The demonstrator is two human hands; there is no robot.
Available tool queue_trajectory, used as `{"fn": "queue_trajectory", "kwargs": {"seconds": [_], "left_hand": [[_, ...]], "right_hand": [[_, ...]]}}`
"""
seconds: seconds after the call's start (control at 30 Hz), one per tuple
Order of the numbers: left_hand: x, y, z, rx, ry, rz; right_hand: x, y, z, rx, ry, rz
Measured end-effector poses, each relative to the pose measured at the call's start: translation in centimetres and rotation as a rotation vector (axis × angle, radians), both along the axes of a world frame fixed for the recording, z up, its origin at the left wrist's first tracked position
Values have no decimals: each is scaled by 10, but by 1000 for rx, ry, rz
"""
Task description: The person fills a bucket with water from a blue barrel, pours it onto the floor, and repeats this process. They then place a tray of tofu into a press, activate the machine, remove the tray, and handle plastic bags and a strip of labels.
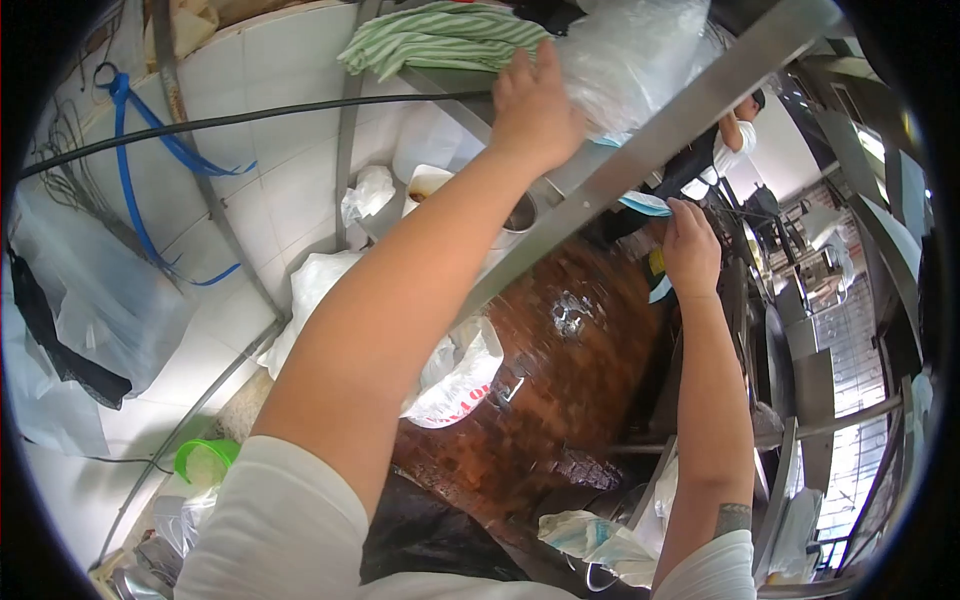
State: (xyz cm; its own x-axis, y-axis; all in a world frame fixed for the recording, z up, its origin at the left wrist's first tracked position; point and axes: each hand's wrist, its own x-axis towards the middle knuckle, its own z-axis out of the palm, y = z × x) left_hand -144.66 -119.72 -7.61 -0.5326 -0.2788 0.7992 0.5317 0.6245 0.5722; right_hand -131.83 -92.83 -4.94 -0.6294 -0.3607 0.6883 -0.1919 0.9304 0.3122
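My left hand (535,110) reaches up to the metal shelf, fingers stretched out and apart, at the edge of a green-and-white striped cloth (435,40). Just right of it lies a clear plastic bag (632,65), which the fingers may touch. Lower and to the right, my right hand (692,248) pinches a thin blue-and-white folded piece (645,204) that looks like a disposable face mask. The slanting metal rail (650,150) passes between my two hands.
A black cable (250,120) crosses at upper left, near blue straps (130,190). Below are a white plastic bag with red print (455,385), a green cup (205,458) and the wet reddish-brown floor (570,370). Another person (735,140) stands at upper right.
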Motion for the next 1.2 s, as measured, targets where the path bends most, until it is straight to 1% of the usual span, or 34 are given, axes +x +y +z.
{"fn": "queue_trajectory", "kwargs": {"seconds": [0.07, 0.13, 0.2, 0.27, 0.3, 0.37, 0.4, 0.47, 0.5, 0.57, 0.63, 0.7, 0.83, 0.93, 0.97, 1.0, 1.1, 1.2], "left_hand": [[37, -15, -13, 3, 114, -28], [86, -25, -37, 85, 251, -106], [160, -25, -58, 334, -240, -437], [205, 8, -95, 857, -457, -959], [226, 16, -90, 843, -463, -981], [263, 27, -73, 1329, -1118, -1186], [274, 33, -74, 1303, -1127, -1211], [290, 46, -84, 1177, -1055, -1289], [302, 49, -89, 1111, -1046, -1288], [334, 50, -94, 979, -1127, -1301], [377, 46, -98, 876, -1167, -1354], [427, 42, -109, 670, -1248, -1392], [543, 38, -126, 468, -1399, -1565], [627, 42, -133, 280, -1483, -1667], [654, 44, -134, 154, -1458, -1724], [679, 46, -136, 19, -1436, -1785], [754, 53, -133, -64, -1636, -1895], [820, 66, -119, -129, -1784, -1994]], "right_hand": [[18, 2, -1, 4, 25, -19], [41, -1, -1, -60, 47, 10], [66, -8, -6, -89, 53, -24], [92, -12, -12, -120, 63, 33], [107, -16, -16, -118, 56, 44], [144, -24, -28, -106, 43, 34], [164, -26, -36, -111, 32, 29], [211, -31, -52, -132, 7, 33], [238, -33, -58, -153, -40, 21], [297, -37, -76, -209, -94, -18], [364, -42, -93, -277, -98, -61], [438, -52, -110, -334, -106, -113], [596, -79, -145, -461, -169, -268], [710, -112, -173, -578, -127, -408], [745, -127, -178, -669, -133, -475], [779, -141, -184, -708, -122, -529], [871, -180, -196, -950, -19, -659], [944, -212, -206, -1005, 145, -767]]}}
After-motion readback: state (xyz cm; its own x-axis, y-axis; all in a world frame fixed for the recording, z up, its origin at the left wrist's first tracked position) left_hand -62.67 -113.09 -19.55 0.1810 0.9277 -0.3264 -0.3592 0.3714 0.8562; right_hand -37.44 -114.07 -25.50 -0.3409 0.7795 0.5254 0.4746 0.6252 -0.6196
